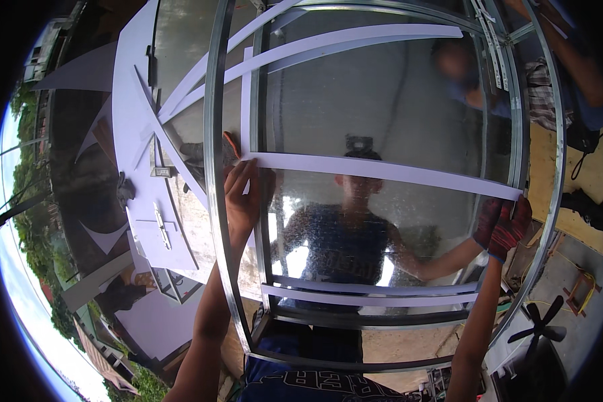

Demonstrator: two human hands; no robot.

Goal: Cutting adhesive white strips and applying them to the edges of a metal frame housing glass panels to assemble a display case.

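Note:
A narrow white strip lies across a shiny, reflective panel inside a metal frame. My bare left hand is closed at the strip's left end, fingertips pressed together there. At the other end, beside the frame's right bar, my right hand grips the strip; it wears a red and black glove. Along the panel's left edge runs another white strip. Closer to me, a further white strip sits along the frame's near bar. My arms are mirrored in the panel.
Long white strips curve over the frame's far left. White sheets cover a table at left, with a square tool and a dark glove there. Another person's arm shows at far right, above a dark fan.

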